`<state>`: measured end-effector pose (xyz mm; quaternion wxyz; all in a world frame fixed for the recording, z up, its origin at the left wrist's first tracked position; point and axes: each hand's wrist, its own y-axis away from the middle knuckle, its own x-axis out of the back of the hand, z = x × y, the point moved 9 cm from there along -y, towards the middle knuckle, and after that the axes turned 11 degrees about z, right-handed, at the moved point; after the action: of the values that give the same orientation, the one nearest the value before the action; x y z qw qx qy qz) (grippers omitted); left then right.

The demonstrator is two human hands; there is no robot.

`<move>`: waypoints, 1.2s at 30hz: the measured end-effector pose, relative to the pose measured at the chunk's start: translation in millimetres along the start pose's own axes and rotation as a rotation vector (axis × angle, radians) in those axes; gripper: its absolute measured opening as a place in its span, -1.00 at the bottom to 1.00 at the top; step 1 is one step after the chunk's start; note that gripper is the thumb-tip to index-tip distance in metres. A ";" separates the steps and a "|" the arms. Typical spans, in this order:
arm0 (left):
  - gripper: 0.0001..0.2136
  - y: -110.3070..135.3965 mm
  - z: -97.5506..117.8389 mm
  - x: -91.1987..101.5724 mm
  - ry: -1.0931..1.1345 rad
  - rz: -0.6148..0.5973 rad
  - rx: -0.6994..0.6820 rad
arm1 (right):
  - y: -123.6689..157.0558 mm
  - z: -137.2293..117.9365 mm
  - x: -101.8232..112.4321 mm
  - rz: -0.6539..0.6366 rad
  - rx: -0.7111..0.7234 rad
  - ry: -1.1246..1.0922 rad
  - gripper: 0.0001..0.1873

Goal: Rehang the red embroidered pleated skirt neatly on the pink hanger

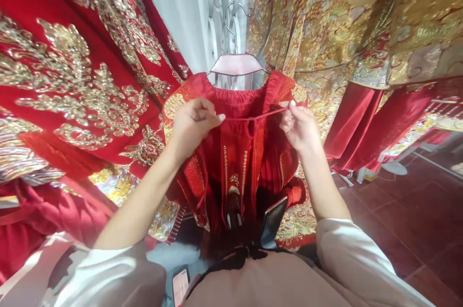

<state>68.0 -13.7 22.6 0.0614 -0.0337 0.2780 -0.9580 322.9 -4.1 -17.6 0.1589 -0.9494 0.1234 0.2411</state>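
Observation:
A red pleated skirt [235, 153] with gold trim hangs in front of me on a wire hanger [237, 63] that carries a pale card. Its gathered waistband curves below the hanger. A thin red drawstring [249, 119] stretches nearly level across the front, with a small loop or knot near its middle. My left hand [197, 121] pinches the string at its left end, fingers closed. At the right end, my right hand [298, 121] pinches the string between thumb and forefinger, a little higher.
A red garment with gold beading [68, 71] hangs on the left. Gold brocade garments [325, 22] hang on the right, above a tiled floor [408, 210]. A phone [180, 287] lies near my lap, and a dark flat object [273, 220] stands below the skirt.

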 end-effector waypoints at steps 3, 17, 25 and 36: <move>-0.77 -25.9 -11.4 41.8 0.053 0.152 0.031 | -25.1 -1.8 44.1 0.144 -0.027 -0.057 -0.82; -0.77 -16.5 27.8 58.4 -1.046 0.247 -0.403 | -17.6 -45.2 -25.3 0.124 0.882 0.797 -0.54; -0.79 -24.9 8.1 42.3 -0.954 0.479 -0.462 | -13.7 11.9 -67.6 -0.012 0.945 1.291 -0.65; -0.87 -30.2 -3.0 61.2 -0.814 0.670 -0.425 | -10.0 -41.3 -37.3 -0.015 0.740 1.042 -0.74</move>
<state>4.1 4.9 38.1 0.4560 -0.3218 0.4141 -0.7190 311.5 -4.0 37.8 0.3972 -0.8253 0.2527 -0.3120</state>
